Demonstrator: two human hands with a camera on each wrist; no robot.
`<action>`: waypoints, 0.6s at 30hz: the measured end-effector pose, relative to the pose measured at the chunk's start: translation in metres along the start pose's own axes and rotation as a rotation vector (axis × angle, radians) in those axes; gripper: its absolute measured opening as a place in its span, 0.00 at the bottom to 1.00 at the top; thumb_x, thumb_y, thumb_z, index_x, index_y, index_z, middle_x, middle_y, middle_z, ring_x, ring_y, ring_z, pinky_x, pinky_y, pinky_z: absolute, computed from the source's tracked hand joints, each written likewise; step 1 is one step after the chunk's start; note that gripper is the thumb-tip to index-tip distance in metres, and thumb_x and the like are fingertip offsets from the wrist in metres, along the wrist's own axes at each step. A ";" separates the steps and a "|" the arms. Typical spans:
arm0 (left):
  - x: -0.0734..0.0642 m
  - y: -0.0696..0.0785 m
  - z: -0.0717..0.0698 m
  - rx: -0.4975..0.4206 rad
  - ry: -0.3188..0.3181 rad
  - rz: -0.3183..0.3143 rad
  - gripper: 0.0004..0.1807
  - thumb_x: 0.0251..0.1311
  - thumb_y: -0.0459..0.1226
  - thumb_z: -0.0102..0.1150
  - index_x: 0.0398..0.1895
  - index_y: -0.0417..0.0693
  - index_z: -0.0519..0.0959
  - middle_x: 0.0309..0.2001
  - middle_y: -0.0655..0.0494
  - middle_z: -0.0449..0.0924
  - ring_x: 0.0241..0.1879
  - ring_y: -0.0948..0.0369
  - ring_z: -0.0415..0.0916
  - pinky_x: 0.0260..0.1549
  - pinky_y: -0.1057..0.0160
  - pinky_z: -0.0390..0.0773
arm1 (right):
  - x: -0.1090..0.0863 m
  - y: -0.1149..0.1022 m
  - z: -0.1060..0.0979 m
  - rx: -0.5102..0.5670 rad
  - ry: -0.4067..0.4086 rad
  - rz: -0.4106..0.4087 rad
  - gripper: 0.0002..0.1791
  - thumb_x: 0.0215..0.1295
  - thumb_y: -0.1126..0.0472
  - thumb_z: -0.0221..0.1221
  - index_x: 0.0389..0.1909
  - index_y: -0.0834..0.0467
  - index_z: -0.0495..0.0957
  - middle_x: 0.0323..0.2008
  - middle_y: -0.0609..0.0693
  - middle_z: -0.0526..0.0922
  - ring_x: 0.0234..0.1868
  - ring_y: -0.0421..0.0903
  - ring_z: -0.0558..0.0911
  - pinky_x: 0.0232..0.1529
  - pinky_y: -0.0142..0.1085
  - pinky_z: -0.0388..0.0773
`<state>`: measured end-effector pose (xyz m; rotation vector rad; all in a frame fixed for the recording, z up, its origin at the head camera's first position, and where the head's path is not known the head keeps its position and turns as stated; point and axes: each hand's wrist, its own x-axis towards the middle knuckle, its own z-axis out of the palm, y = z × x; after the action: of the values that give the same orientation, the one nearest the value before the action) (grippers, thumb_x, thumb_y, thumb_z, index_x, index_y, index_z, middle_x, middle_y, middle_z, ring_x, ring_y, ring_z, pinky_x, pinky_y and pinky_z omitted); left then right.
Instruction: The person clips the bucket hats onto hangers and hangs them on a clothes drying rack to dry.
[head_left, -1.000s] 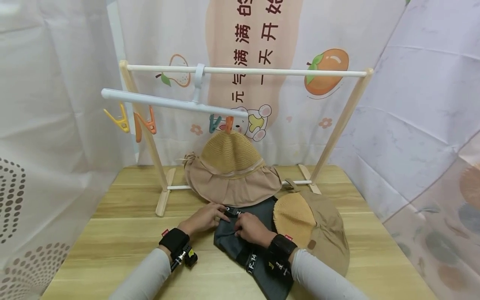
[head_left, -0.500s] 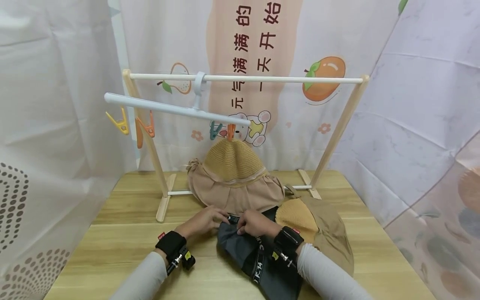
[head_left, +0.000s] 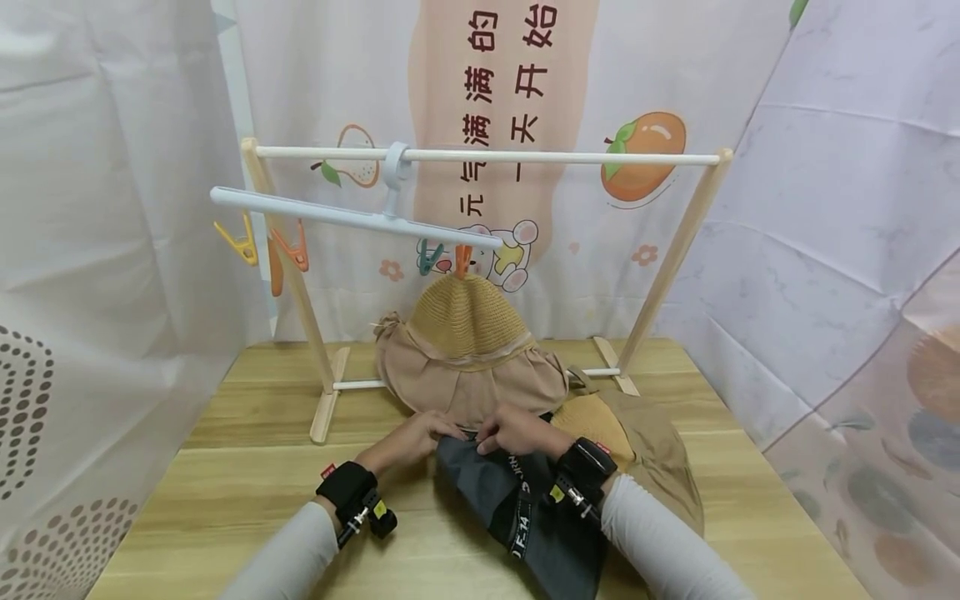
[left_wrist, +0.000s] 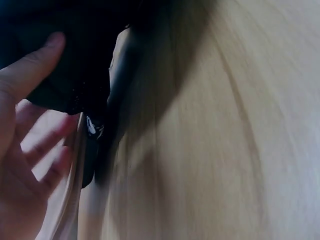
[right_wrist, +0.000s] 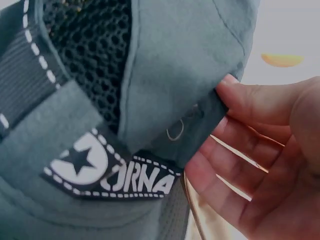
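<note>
A dark grey cap (head_left: 472,479) with mesh panels and a black lettered band lies near the table's middle, its far end raised between my hands. My left hand (head_left: 412,437) pinches that far edge from the left. In the left wrist view its thumb (left_wrist: 37,65) lies over the dark cloth, the other fingers beneath. From the right, my right hand (head_left: 519,432) pinches the same edge; in the right wrist view the thumb (right_wrist: 265,100) is on one side of the cloth and the fingers on the other. Just behind hangs a straw hat (head_left: 472,321) with a beige brim.
An orange clip (head_left: 463,260) holds the straw hat from a tilted pale blue hanger (head_left: 322,210). Teal (head_left: 429,257), yellow (head_left: 242,242) and orange clips hang there too. The hanger hooks over a wooden rack's white bar (head_left: 562,157). Another beige hat (head_left: 667,467) lies at the right.
Both hands have drawn the cap's far edge up, and its cloth now covers the black strap seen between them earlier. More of the lettered band shows. The head view has tilted slightly.
</note>
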<state>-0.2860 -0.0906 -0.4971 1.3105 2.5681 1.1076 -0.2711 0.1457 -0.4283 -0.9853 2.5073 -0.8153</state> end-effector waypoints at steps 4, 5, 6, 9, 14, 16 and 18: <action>0.000 0.005 -0.001 -0.100 0.027 -0.080 0.19 0.52 0.22 0.52 0.43 0.41 0.86 0.48 0.45 0.82 0.49 0.53 0.77 0.53 0.63 0.72 | -0.001 -0.002 -0.009 0.066 -0.040 0.015 0.05 0.61 0.64 0.65 0.34 0.61 0.87 0.27 0.48 0.86 0.23 0.31 0.74 0.29 0.25 0.73; 0.000 0.006 -0.002 -0.117 0.031 -0.090 0.16 0.54 0.24 0.53 0.43 0.41 0.86 0.47 0.45 0.82 0.49 0.54 0.77 0.52 0.64 0.72 | -0.001 -0.003 -0.011 0.084 -0.051 0.021 0.05 0.61 0.64 0.64 0.33 0.61 0.87 0.26 0.48 0.85 0.22 0.32 0.73 0.28 0.25 0.73; 0.001 0.007 -0.003 -0.132 0.035 -0.089 0.14 0.56 0.25 0.55 0.43 0.40 0.86 0.46 0.45 0.83 0.48 0.56 0.77 0.51 0.65 0.73 | -0.001 -0.003 -0.013 0.107 -0.062 0.028 0.05 0.61 0.65 0.64 0.33 0.62 0.87 0.25 0.47 0.83 0.22 0.33 0.73 0.26 0.25 0.72; 0.005 0.008 -0.005 -0.191 0.044 -0.084 0.10 0.61 0.29 0.58 0.41 0.39 0.86 0.42 0.46 0.85 0.43 0.63 0.79 0.48 0.67 0.75 | -0.001 -0.003 -0.019 0.159 -0.079 0.047 0.04 0.61 0.66 0.64 0.31 0.63 0.86 0.24 0.44 0.81 0.22 0.34 0.74 0.26 0.26 0.73; 0.008 0.014 -0.008 -0.282 0.061 -0.094 0.10 0.62 0.26 0.56 0.41 0.32 0.85 0.40 0.40 0.86 0.37 0.76 0.76 0.42 0.72 0.77 | 0.000 -0.003 -0.025 0.219 -0.109 0.045 0.04 0.61 0.66 0.63 0.32 0.64 0.85 0.25 0.43 0.79 0.28 0.35 0.75 0.30 0.33 0.78; 0.008 0.024 -0.012 -0.308 0.068 -0.091 0.10 0.61 0.25 0.55 0.41 0.29 0.84 0.40 0.38 0.86 0.37 0.78 0.75 0.41 0.72 0.77 | 0.000 -0.003 -0.028 0.235 -0.122 0.044 0.05 0.62 0.66 0.63 0.33 0.64 0.85 0.26 0.42 0.79 0.30 0.35 0.76 0.32 0.35 0.80; 0.008 0.033 -0.017 -0.329 0.072 -0.097 0.10 0.61 0.24 0.55 0.40 0.27 0.84 0.38 0.36 0.86 0.35 0.78 0.74 0.39 0.73 0.76 | -0.001 -0.004 -0.032 0.250 -0.135 0.058 0.06 0.63 0.65 0.63 0.35 0.64 0.85 0.27 0.43 0.80 0.31 0.35 0.76 0.34 0.36 0.81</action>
<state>-0.2743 -0.0820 -0.4616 1.0756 2.3318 1.5017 -0.2836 0.1562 -0.4008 -0.8499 2.2434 -0.9808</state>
